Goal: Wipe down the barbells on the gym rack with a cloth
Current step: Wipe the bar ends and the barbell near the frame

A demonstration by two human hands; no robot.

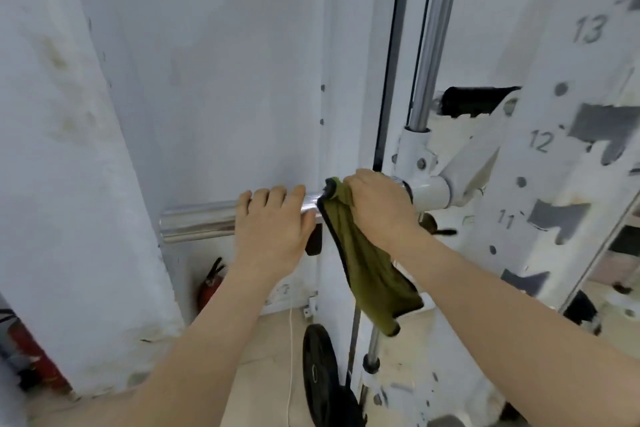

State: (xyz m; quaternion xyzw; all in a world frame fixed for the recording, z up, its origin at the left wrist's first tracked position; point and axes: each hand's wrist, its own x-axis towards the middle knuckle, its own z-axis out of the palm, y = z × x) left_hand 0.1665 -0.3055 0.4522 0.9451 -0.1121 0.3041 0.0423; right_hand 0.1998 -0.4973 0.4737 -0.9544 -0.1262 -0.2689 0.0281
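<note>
A chrome barbell sleeve (197, 220) sticks out to the left from the white rack carriage (431, 192). My left hand (273, 225) lies over the sleeve, fingers curled across its top. Just right of it, my right hand (379, 206) grips an olive-green cloth (367, 270) wrapped around the sleeve close to the carriage. The cloth's loose end hangs down below the bar. The stretch of sleeve under both hands is hidden.
A white numbered rack upright (568, 149) stands at the right, and a chrome guide rod (436, 31) rises above the carriage. A black weight plate (320, 367) leans below. A red fire extinguisher (209, 282) stands by the wall, and a white pillar (69, 184) is at the left.
</note>
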